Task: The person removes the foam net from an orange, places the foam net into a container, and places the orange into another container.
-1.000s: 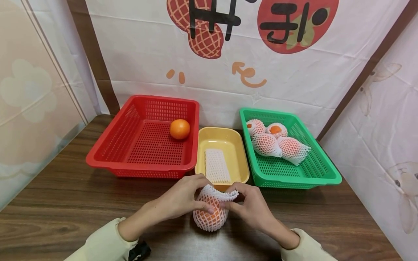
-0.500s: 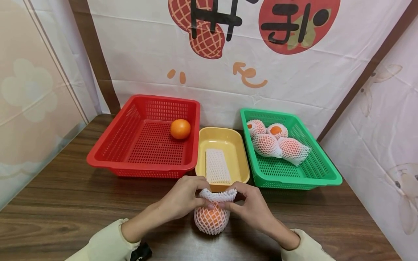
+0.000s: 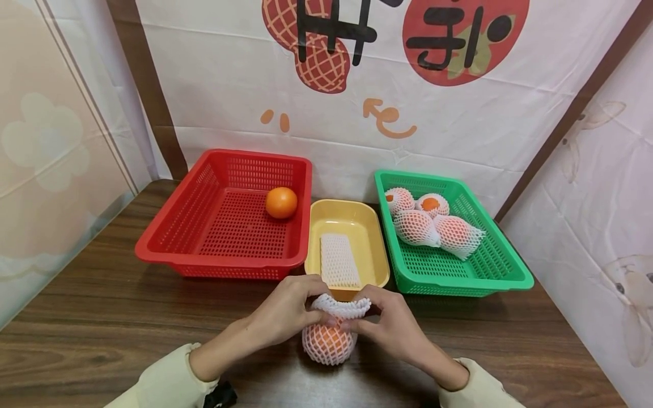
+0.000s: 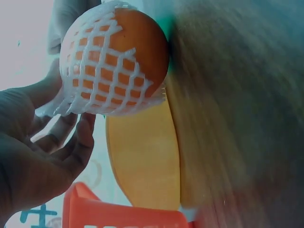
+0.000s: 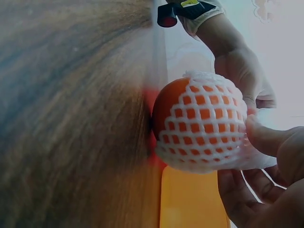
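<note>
An orange [image 4: 147, 45] sits on the table in front of me, partly covered by a white foam net sleeve [image 3: 329, 343]. Its lower part shows bare in both wrist views. My left hand [image 3: 285, 309] pinches the sleeve's upper rim from the left, thumb on the near side. From the right, my right hand [image 3: 390, 320] pinches the same rim, its thumb close to the left one. The sleeve's loose top [image 3: 342, 306] bunches between both hands above the fruit.
Behind the hands stands a yellow tray [image 3: 374, 249] holding flat white foam sleeves [image 3: 339, 260]. A red basket [image 3: 168, 226] at left holds one bare orange [image 3: 281, 203]. At right, a green basket [image 3: 459, 286] holds several net-wrapped oranges [image 3: 415, 226].
Over the last second the sleeve's top has straightened between the hands, and my left thumb has moved up towards the rim. The baskets and tray have stayed put.
</note>
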`<state>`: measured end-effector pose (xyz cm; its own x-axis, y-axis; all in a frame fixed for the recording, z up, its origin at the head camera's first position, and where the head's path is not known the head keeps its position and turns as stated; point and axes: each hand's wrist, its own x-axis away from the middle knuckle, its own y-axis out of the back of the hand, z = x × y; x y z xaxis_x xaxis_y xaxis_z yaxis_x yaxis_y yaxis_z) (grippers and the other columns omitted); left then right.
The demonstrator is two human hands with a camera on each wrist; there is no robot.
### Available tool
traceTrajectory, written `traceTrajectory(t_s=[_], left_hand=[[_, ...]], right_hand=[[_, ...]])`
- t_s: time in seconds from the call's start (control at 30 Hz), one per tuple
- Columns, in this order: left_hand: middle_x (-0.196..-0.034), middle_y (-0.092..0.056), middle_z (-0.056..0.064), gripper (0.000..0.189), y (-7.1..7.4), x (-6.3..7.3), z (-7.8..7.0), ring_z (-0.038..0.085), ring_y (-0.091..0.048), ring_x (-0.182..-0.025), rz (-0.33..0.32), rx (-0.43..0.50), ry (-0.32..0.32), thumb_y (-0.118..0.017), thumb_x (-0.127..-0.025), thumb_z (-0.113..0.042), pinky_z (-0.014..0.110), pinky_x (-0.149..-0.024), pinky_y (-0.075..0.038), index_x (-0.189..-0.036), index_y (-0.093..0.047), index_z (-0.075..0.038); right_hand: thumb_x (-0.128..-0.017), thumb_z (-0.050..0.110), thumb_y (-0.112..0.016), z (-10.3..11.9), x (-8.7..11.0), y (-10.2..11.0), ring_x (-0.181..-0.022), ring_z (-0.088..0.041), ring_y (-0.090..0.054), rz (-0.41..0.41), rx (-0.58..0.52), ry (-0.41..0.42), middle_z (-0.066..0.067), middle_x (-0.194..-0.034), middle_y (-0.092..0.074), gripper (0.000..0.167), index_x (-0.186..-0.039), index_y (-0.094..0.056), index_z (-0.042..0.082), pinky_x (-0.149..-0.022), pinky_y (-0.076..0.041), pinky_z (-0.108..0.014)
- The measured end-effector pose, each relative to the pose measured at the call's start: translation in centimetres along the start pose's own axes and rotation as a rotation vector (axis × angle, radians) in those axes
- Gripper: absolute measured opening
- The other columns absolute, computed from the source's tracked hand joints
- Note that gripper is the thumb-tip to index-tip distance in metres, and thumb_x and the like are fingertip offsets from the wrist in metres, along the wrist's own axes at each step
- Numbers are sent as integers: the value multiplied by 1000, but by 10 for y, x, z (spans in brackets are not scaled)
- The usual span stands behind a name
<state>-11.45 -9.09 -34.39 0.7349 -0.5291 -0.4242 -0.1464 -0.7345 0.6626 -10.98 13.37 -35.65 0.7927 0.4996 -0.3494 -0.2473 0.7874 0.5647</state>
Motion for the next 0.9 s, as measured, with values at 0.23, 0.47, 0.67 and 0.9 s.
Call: traceTrajectory(t_s=[0.23, 0.47, 0.67, 0.9], left_hand=[[-85, -56, -12, 33, 6, -1, 0, 6, -52, -79, 107, -21, 56, -85, -67, -30, 28, -71, -48, -90, -65, -16], [-74, -54, -13, 21, 4, -1, 0, 7, -50, -71, 68, 22, 68, -85, -69, -20, 25, -64, -46, -75, -65, -18], [-68, -52, -13, 28, 3, -2, -1, 5, -48, -66, 10, 14, 85, -85, -69, -15, 24, -61, -45, -68, -57, -19], [-68, -52, -13, 26, 1, -1, 0, 4, -48, -67, -3, 27, 78, -84, -69, -14, 24, -60, -46, -71, -59, -19]], right_hand=[[-79, 26, -79, -4, 1, -1, -78, -8, -59, -7, -6, 2, 10, -83, -62, 17, -85, -64, 23, -66, -53, -32], [-79, 25, -78, -1, 0, -1, -81, -9, -59, 2, -31, -8, 9, -86, -63, 18, -90, -65, 20, -68, -54, -32], [-74, 17, -83, -3, -1, 0, -85, -10, -59, 26, -5, -62, 7, -93, -63, 31, -99, -65, 16, -72, -53, -32], [-72, 31, -83, -4, 0, 1, -85, -9, -60, 33, 38, -67, 12, -92, -64, 31, -98, -67, 23, -74, -52, -29]])
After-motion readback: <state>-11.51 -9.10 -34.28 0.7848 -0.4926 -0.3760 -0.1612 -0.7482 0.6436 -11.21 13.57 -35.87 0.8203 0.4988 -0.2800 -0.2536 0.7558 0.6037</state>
